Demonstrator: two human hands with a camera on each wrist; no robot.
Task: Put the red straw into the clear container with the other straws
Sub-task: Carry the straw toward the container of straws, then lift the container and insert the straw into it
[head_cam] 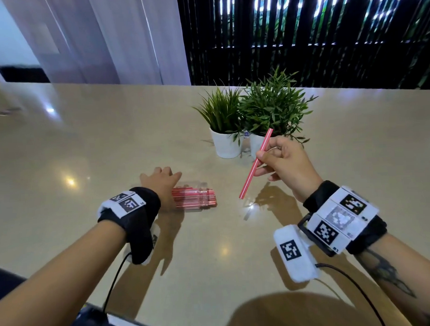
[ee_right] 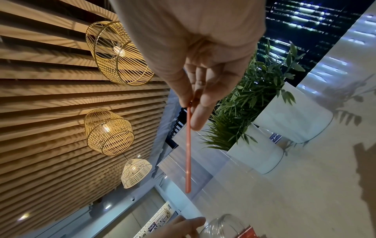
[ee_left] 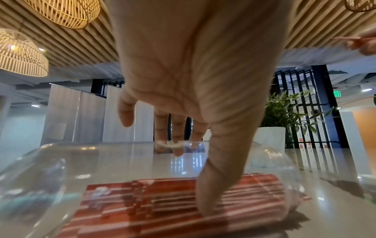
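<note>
My right hand point(head_cam: 260, 160) pinches a red and white striped straw point(head_cam: 247, 185) between thumb and fingers, above the table and to the right of the container. The straw slants, its lower tip pointing down-left toward the table; the right wrist view shows the straw point(ee_right: 188, 153) sticking out past my right hand point(ee_right: 191, 104). A clear container point(head_cam: 198, 198) lies on its side, holding several red straws point(ee_left: 173, 201). My left hand point(head_cam: 161, 179) grips it, thumb on the near side and fingers over the far side. Its mouth points right, toward the held straw.
Two green plants in white pots point(head_cam: 226, 145) stand just behind my right hand, with the second pot point(head_cam: 256, 142) partly hidden by it. The beige table point(head_cam: 87, 155) stretches wide to the left and front. Cables trail from both wrist bands.
</note>
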